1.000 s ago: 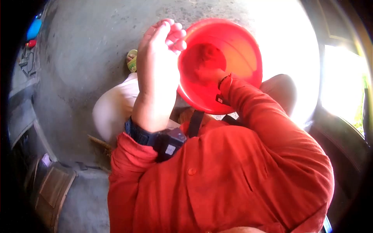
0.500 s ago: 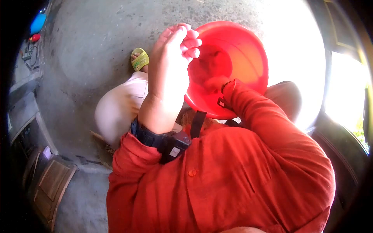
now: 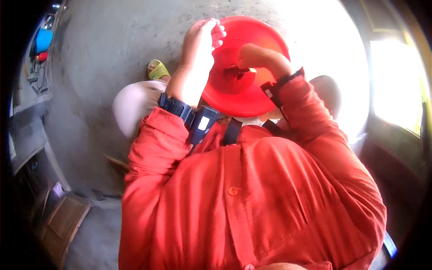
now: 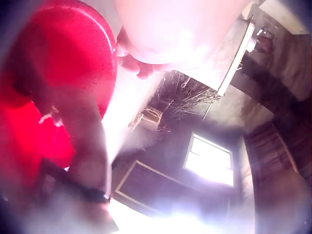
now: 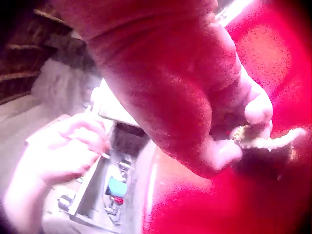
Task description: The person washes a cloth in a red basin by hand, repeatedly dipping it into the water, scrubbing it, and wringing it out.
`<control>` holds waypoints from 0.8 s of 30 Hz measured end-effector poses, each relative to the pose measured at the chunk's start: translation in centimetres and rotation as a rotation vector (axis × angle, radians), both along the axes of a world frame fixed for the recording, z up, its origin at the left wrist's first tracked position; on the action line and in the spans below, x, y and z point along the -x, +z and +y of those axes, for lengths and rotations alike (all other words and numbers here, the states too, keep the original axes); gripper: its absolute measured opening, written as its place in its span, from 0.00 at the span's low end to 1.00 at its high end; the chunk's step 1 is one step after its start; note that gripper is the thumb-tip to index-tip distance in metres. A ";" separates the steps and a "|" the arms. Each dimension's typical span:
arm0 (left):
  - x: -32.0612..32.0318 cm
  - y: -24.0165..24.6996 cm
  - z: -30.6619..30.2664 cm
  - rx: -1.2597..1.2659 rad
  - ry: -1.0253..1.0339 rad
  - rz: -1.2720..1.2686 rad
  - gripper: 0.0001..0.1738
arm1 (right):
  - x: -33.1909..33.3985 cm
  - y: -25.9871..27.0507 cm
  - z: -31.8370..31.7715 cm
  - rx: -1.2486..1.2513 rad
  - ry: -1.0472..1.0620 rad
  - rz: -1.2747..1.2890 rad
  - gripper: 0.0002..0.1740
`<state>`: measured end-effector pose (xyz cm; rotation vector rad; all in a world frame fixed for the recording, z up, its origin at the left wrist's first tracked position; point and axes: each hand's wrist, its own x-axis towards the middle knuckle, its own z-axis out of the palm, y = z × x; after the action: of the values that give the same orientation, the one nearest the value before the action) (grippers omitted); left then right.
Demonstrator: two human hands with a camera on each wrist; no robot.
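A red plastic tub (image 3: 274, 96) stands between the person's knees. Over its opening, the right hand (image 3: 252, 56) points down and pinches a dark piece with a pale, ragged edge (image 5: 273, 142) between thumb and fingertips; I cannot tell what kind of thing it is. In the head view the dark piece (image 3: 234, 73) shows below the hand against the red tub. Beside the tub's left rim, the left hand (image 3: 199, 42) is raised with its fingers loosely bent and nothing seen in it. The right wrist view shows this left hand (image 5: 73, 148) as well.
Grey concrete floor (image 3: 103, 58) surrounds the tub, with strong glare on the right. A foot in a yellow-green slipper (image 3: 157, 69) is at the left. A blue container (image 3: 43, 40) stands by the far left wall, and a wooden chair-like piece (image 3: 63, 220) sits at lower left.
The right hand has come up from deep inside the tub, now with the dark piece below its fingers. The left hand stays raised beside the rim, and the head view has shifted slightly.
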<state>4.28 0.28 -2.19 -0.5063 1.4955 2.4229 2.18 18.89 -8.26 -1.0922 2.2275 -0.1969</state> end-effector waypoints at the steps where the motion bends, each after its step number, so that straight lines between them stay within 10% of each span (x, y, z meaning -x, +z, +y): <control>1: 0.0 -0.8 0.2 0.047 -0.021 -0.001 0.11 | -0.4 2.8 0.2 0.046 -0.109 -0.032 0.08; 6: -1.3 -5.9 1.6 0.369 -0.102 -0.059 0.29 | -2.7 11.1 2.9 0.492 -0.593 -0.201 0.12; 11: -2.6 -2.7 2.8 -0.086 -0.274 -0.474 0.44 | -4.0 19.2 0.8 0.808 -0.674 -0.113 0.12; 14: -2.5 -2.5 4.1 -0.347 -0.315 -0.258 0.37 | -5.4 18.6 0.5 1.015 -0.810 -0.218 0.12; 16: -1.5 -1.9 2.6 0.259 -0.493 0.163 0.32 | -4.9 17.9 -2.4 0.841 -0.823 -0.184 0.11; 19: -1.5 -3.6 3.1 -0.272 -0.314 -0.020 0.21 | -5.8 14.8 -1.6 0.572 -0.473 0.596 0.19; 24: -2.7 -1.7 2.6 -0.482 -0.243 -0.089 0.18 | -6.3 14.3 0.8 0.542 -0.451 0.422 0.19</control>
<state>6.99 2.88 -3.86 -0.3014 0.8337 2.4089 8.45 19.65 6.05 -0.9298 2.8831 -0.8741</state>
